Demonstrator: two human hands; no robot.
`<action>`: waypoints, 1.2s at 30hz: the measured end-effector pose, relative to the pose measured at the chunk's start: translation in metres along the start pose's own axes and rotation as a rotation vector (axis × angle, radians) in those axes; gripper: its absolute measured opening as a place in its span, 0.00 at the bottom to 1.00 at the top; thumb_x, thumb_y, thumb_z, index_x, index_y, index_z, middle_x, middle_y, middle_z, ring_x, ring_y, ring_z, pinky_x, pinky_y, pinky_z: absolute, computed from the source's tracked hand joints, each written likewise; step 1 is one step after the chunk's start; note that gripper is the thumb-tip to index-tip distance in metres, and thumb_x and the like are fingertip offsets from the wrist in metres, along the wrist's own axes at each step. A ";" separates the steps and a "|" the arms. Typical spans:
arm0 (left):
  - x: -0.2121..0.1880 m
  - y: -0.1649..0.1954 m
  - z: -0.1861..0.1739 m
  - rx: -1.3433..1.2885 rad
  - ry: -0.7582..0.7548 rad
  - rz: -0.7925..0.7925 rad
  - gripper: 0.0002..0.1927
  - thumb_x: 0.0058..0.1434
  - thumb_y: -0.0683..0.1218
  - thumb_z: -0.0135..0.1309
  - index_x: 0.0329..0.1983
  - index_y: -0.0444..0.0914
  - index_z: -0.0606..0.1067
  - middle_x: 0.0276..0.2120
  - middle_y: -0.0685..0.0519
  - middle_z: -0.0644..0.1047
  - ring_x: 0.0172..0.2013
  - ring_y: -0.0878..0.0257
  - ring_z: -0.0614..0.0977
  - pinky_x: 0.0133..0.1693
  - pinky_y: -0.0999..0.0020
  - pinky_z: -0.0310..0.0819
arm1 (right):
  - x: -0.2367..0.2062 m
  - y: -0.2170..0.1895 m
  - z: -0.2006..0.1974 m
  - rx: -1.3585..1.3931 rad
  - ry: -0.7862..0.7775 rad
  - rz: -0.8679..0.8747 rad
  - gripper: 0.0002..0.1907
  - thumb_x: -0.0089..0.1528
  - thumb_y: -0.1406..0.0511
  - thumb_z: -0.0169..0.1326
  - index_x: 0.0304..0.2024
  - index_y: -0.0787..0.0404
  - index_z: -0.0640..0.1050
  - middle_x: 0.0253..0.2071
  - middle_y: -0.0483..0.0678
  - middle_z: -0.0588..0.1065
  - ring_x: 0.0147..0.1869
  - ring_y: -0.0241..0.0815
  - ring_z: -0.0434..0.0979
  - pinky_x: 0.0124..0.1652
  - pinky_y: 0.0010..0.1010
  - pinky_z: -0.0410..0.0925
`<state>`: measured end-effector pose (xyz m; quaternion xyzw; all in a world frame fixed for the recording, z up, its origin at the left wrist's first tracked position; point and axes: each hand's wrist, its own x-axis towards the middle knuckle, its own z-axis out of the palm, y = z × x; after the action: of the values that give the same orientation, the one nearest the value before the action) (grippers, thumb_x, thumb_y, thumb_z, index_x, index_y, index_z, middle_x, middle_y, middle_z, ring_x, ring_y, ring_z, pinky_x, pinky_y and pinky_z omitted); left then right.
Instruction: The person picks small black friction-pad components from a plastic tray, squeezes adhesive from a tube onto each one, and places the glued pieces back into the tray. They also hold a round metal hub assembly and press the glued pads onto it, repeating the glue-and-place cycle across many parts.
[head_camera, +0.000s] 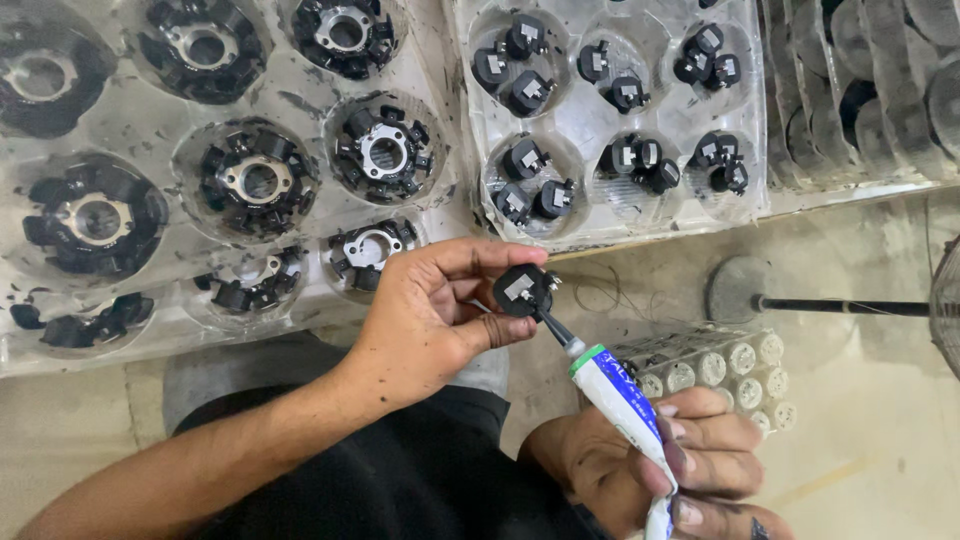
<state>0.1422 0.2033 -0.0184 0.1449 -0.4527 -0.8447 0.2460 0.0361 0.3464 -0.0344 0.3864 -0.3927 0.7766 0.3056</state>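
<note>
My left hand (430, 320) holds a small round black part (523, 290) with a silver metal tab between thumb and fingers. In my right hand (655, 465) is a white and blue tube (620, 400) with a green collar; its black nozzle tip touches the lower edge of the black part. Both hands sit just below the clear trays, in front of my dark trousers.
A clear plastic tray (595, 120) above holds several small black parts in round wells. To its left a larger clear tray (310, 150) holds several black ring assemblies. Stacked trays stand at the right edge. A pack of white cylinders (720, 365) and a fan stand (760, 300) are on the floor.
</note>
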 end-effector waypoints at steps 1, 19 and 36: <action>0.000 -0.002 -0.001 -0.023 -0.009 0.003 0.26 0.56 0.28 0.63 0.59 0.32 0.76 0.49 0.52 0.80 0.45 0.70 0.81 0.51 0.72 0.81 | 0.000 -0.001 0.002 -0.027 -0.018 0.002 0.17 0.62 0.67 0.62 0.40 0.49 0.65 0.34 0.38 0.67 0.38 0.34 0.65 0.38 0.24 0.62; -0.012 -0.008 -0.015 -0.371 -0.008 -0.227 0.25 0.62 0.44 0.61 0.61 0.33 0.74 0.46 0.55 0.81 0.33 0.66 0.81 0.40 0.67 0.81 | 0.004 0.007 0.010 0.234 0.276 0.781 0.20 0.62 0.70 0.58 0.50 0.52 0.64 0.43 0.43 0.74 0.49 0.42 0.73 0.51 0.36 0.70; -0.025 -0.004 -0.020 -0.386 -0.088 -0.275 0.28 0.64 0.51 0.62 0.63 0.32 0.75 0.37 0.55 0.79 0.32 0.69 0.80 0.38 0.69 0.81 | -0.022 0.001 0.020 -0.047 -0.018 0.141 0.21 0.65 0.69 0.61 0.42 0.51 0.59 0.32 0.44 0.64 0.33 0.36 0.62 0.25 0.20 0.61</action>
<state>0.1712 0.2045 -0.0324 0.1186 -0.2691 -0.9466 0.1320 0.0538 0.3251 -0.0450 0.3574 -0.4400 0.7832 0.2556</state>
